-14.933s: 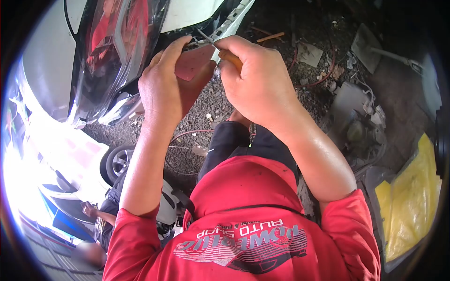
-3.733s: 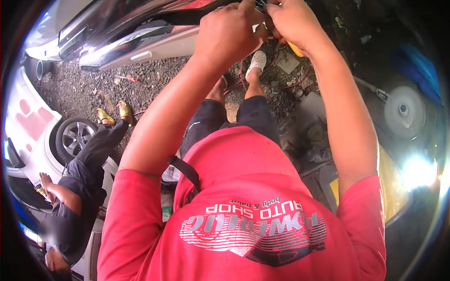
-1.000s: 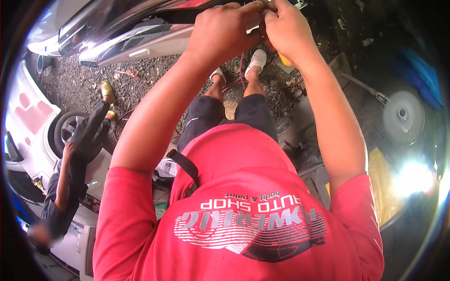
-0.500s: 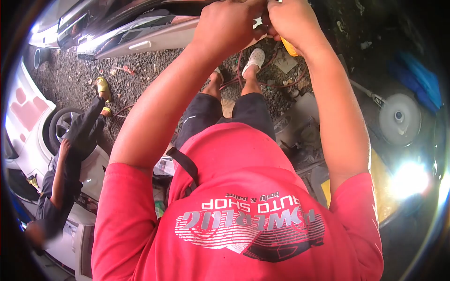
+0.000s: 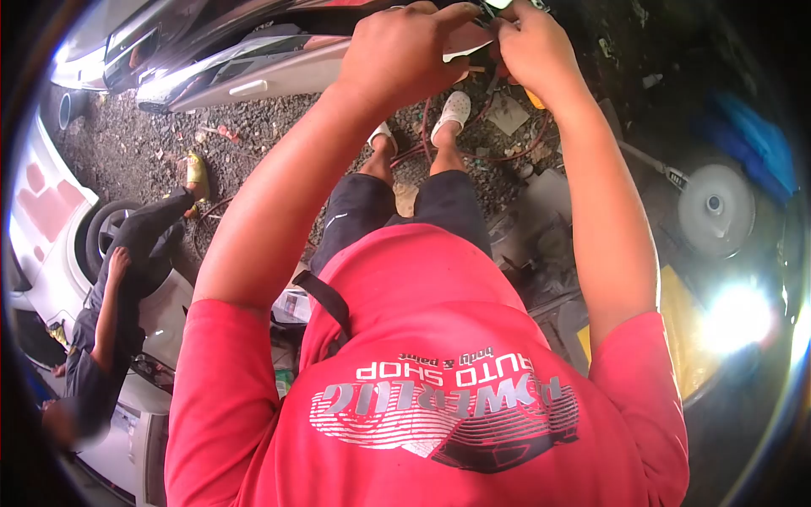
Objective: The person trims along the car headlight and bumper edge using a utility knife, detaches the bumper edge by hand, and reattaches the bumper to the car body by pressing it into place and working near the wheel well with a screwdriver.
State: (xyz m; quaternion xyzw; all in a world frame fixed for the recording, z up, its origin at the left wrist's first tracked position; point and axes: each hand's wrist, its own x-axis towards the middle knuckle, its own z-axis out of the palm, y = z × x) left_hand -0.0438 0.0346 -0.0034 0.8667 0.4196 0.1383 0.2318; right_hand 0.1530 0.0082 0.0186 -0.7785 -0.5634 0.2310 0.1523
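Note:
At the top of the head view, my left hand [image 5: 405, 52] grips the edge of a pinkish, white-edged car panel [image 5: 470, 39], fingers above it and thumb below. Just right of the panel edge is my right hand [image 5: 541, 51], its fingers curled. A yellow-orange handle [image 5: 535, 99] sticks out below the right palm; the tool's tip is hidden. Small metal and white parts lie between the fingertips, too small to make out. Left of my left hand the car's glossy lamp and grey lower bumper [image 5: 253, 87] extend.
A person in dark clothes [image 5: 106, 325] is at the left beside a white car [image 5: 52, 198] with pink patches. Gravel, a red hose [image 5: 507, 158], a round pale disc [image 5: 716, 209], a yellow sheet [image 5: 680, 338], a blue cover [image 5: 752, 144] and a bright light surround my body.
Since half a second ago, my hands have parted slightly, showing more of the panel between them. Earlier, the orange-handled tool's thin shaft showed at the panel edge. The other person has shifted posture.

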